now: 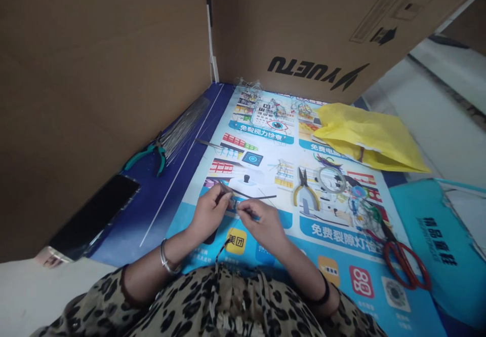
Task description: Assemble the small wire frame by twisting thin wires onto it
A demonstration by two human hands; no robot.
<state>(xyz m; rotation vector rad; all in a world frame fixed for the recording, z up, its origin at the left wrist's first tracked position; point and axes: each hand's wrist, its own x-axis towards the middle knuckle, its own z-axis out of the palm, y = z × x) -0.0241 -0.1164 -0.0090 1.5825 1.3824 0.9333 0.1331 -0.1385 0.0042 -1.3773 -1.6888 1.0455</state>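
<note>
My left hand (211, 212) is closed in a pinch in front of me, above the printed poster sheet (261, 162). A small dark, shiny piece shows at its fingertips, too small to name. Just to its right, my right hand (264, 221) pinches what looks like a thin wire, of which only a faint line shows. The fingertips of both hands are close but apart. Yellow-handled pliers (307, 195) lie to the right of my right hand, beside a clear ring-shaped roll (331, 180).
Cardboard walls (114, 38) stand left and behind. Green-handled pliers (146, 157), a bundle of straight wires (186, 129) and a phone (96, 215) lie left. Rightward are red-handled scissors (406, 263), a yellow bag (370, 137), a blue pouch (436, 246) and tangled wire (366, 215).
</note>
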